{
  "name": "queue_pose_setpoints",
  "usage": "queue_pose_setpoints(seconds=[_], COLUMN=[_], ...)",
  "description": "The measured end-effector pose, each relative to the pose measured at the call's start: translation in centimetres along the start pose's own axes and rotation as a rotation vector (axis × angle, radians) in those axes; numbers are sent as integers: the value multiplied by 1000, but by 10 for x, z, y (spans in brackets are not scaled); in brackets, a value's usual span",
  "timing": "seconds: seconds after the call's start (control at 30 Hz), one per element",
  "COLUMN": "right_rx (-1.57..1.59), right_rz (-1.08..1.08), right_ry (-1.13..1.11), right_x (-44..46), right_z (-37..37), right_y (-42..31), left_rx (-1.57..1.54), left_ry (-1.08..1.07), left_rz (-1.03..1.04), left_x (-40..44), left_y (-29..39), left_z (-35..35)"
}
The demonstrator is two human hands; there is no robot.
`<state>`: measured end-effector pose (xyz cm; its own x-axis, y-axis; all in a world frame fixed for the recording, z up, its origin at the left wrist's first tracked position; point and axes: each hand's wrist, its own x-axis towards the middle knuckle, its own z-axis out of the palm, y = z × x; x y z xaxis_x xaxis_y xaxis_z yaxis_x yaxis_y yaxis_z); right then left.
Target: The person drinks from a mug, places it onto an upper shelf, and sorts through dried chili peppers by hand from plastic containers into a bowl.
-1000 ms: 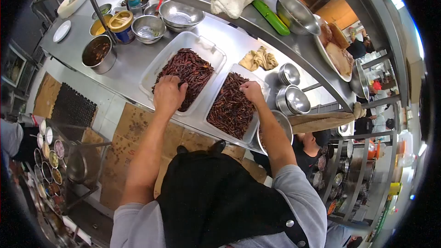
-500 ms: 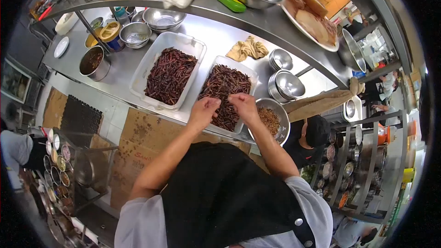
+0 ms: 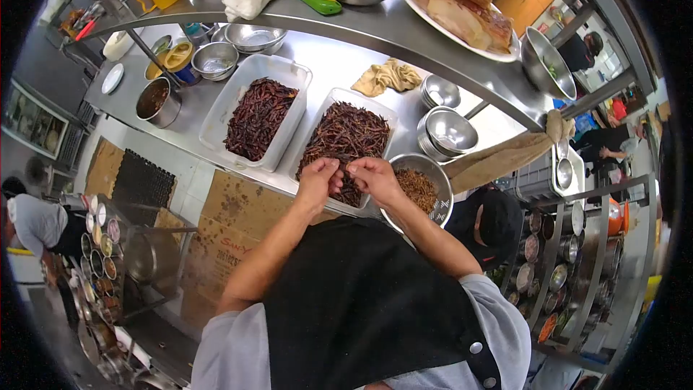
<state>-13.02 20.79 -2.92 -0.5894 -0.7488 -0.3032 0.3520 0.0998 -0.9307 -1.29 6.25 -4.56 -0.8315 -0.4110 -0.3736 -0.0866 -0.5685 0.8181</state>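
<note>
In the head view, the left hand [image 3: 316, 182] and right hand [image 3: 374, 177] come together over the near half of a plastic tub [image 3: 394, 119] on the steel desk [image 3: 325, 54]. Both are mostly curled in, thumb against forefinger in a pinch, just apart from each other; whatever lies between the fingertips is too small to tell. With the hands as the centre of the dial, the dark red dried chillies [image 3: 350, 133] fill the tub at 12 o'clock, directly beyond the fingers. A second tub [image 3: 274, 66], also holding chillies, sits at 10 o'clock, just beside the first. Between 3 and 4 o'clock, a colander [image 3: 440, 207] near the right wrist contains small brown bits [image 3: 417, 188]. Steel bowls [image 3: 451, 131] stand at 2 o'clock, and a crumpled tan cloth [image 3: 388, 77] lies at 1 o'clock.
</note>
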Motion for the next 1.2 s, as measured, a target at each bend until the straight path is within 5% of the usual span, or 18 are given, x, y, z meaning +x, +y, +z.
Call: queue_pose_setpoints(seconds=[0.13, 0.3, 0.5, 0.57, 0.7, 0.8, 0.87, 0.97, 1.2], right_rx=[380, 481, 243, -147, -384, -171, 68, 180, 71], right_rz=[151, 258, 269, 137, -50, -54, 14, 30, 180], right_ry=[-78, -199, -51, 11, -94, -85, -102, -125, -119], right_x=[1, 8, 11, 10, 15, 13, 6, 3, 3], right_z=[0, -5, 7, 11, 4, 6, 9, 7, -7], right_y=[-9, -2, 3, 4, 20, 22, 14, 8, 10], left_rx=[-383, -333, 151, 260, 527, 415, -221, -419, -259], left_ry=[22, -85, 34, 117, 157, 130, 60, 77, -63], left_rz=[-160, -44, 58, 146, 302, 304, 9, -220, -41], left_x=[-2, -10, -2, -6, -11, -6, -2, 2, -10], left_y=[-7, 10, 6, 6, 6, -5, -16, -23, 10], left_z=[-14, -9, -15, -9, -1, 0, -3, -9, 3])
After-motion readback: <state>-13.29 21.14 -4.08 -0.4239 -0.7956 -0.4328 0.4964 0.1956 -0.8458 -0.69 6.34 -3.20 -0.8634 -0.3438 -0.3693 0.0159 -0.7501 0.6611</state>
